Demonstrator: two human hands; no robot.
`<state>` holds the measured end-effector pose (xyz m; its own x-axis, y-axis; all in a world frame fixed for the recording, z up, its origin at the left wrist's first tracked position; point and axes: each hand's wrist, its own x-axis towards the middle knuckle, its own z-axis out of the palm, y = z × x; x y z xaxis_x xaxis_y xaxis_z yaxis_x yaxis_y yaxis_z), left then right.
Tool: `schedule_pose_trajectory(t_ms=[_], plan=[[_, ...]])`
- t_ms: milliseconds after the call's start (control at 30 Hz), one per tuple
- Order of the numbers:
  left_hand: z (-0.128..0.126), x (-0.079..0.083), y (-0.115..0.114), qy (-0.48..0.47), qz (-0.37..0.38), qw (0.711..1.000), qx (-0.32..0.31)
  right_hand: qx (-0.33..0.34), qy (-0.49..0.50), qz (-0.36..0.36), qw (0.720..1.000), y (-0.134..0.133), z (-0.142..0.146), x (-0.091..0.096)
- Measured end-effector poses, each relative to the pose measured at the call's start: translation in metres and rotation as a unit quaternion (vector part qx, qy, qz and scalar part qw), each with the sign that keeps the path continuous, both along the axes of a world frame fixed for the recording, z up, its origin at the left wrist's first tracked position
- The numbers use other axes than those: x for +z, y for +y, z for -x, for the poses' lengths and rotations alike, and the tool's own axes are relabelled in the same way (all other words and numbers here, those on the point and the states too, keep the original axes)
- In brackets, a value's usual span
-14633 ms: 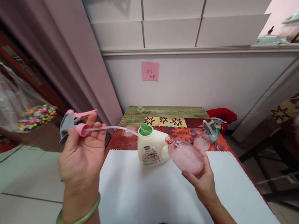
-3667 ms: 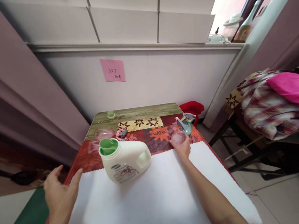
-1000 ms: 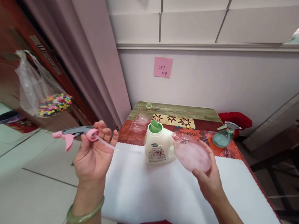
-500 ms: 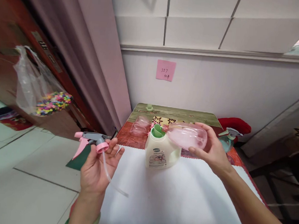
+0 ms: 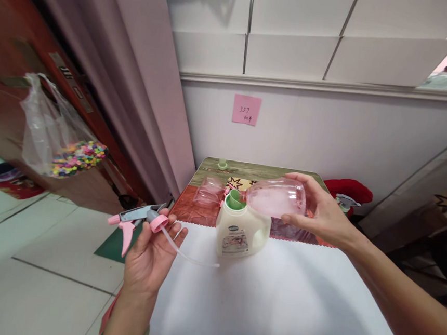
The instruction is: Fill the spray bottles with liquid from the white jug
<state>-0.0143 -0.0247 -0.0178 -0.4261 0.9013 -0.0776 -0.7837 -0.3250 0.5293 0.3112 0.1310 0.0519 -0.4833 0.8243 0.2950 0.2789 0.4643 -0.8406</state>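
My left hand (image 5: 153, 258) holds a grey and pink trigger spray head (image 5: 140, 218) by its collar, the clear dip tube pointing right over the white cloth. In my right hand (image 5: 317, 212) lies a clear pink bottle (image 5: 275, 197), tipped on its side with its neck at the green spout of a cream detergent jug (image 5: 237, 231). Whitish-pink liquid shows inside the pink bottle. The jug stands upright on the table, its mouth uncapped. Whether liquid is flowing at the neck I cannot tell.
Behind the jug lies another clear pink bottle (image 5: 209, 191). A small green cap (image 5: 223, 164) sits at the table's back. Spray bottle top (image 5: 348, 202) shows behind my right wrist. A plastic bag (image 5: 62, 132) hangs from the door at left.
The pink bottle has shifted slightly left and is still tipped at the jug's mouth. My left hand has turned the spray head, swinging its tube up and to the right.
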Motion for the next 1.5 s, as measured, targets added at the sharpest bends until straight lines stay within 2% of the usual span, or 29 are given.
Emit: schedule_pose_trajectory(t_ms=[367,600,767,933,1300,1500], plan=[[-0.007,0.001,-0.003,0.016,0.045,0.999,0.010,0.017,-0.026,-0.060,0.998,-0.003,0.005,0.022],[-0.002,-0.005,-0.005,0.022,0.074,0.997,0.029,0.020,-0.036,-0.066,0.997,-0.002,0.006,0.025],[-0.003,-0.004,-0.006,0.013,0.067,0.998,0.016,0.019,-0.057,-0.051,0.997,0.001,0.005,0.025],[-0.005,-0.003,-0.005,0.022,0.076,0.997,0.020,0.025,-0.067,-0.065,0.995,0.003,0.005,0.027],[-0.006,-0.003,-0.004,0.023,0.100,0.994,0.043,0.028,-0.121,-0.100,0.987,0.000,0.008,0.044],[-0.008,-0.004,-0.004,0.017,0.109,0.993,0.049,0.051,-0.147,-0.127,0.980,0.000,0.011,0.054]])
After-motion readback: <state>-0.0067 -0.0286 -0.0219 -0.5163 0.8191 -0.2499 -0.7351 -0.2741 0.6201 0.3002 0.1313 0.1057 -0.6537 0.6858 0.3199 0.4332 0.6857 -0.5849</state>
